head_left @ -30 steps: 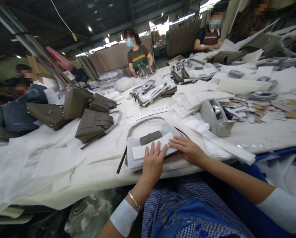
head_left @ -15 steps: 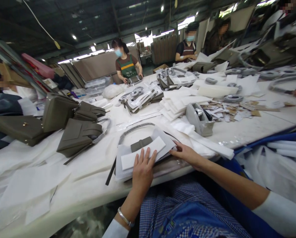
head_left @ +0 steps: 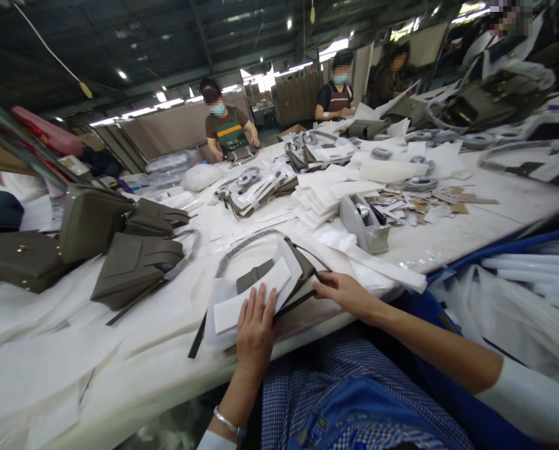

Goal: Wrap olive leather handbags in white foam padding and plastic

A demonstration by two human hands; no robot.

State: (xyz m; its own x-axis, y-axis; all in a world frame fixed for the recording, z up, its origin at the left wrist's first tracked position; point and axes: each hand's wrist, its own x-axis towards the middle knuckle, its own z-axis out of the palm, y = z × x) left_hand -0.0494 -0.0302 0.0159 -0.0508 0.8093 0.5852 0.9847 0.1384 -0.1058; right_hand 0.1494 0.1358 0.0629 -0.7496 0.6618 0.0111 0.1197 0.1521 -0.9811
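Observation:
A dark olive handbag (head_left: pixel 302 275) lies flat at the table's front edge, with its wrapped handle (head_left: pixel 246 240) arching away from me. A translucent sheet (head_left: pixel 217 292) and a thick white padding strip (head_left: pixel 246 301) cover most of its front, leaving an olive flap (head_left: pixel 255 276) showing. My left hand (head_left: pixel 257 325) rests on the strip, fingers stretched out flat. At the bag's right corner, my right hand (head_left: pixel 342 292) pinches the edge between thumb and fingers; the exact part gripped is partly hidden. A dark strap (head_left: pixel 197 334) sticks out at the bag's left.
Several olive bags (head_left: pixel 136 265) stand to the left. A grey tape dispenser (head_left: pixel 364 224) sits beyond my right hand, beside paper scraps (head_left: pixel 420 206) and stacked white sheets (head_left: pixel 319 190). More wrapped bags (head_left: pixel 255 187) lie farther back. A co-worker (head_left: pixel 230 128) handles a bag across the table.
The translucent sheet has shifted left off the bag's right side, baring more olive surface there. My left hand stays on the padding strip; my right hand still holds the corner. The view has shifted slightly right.

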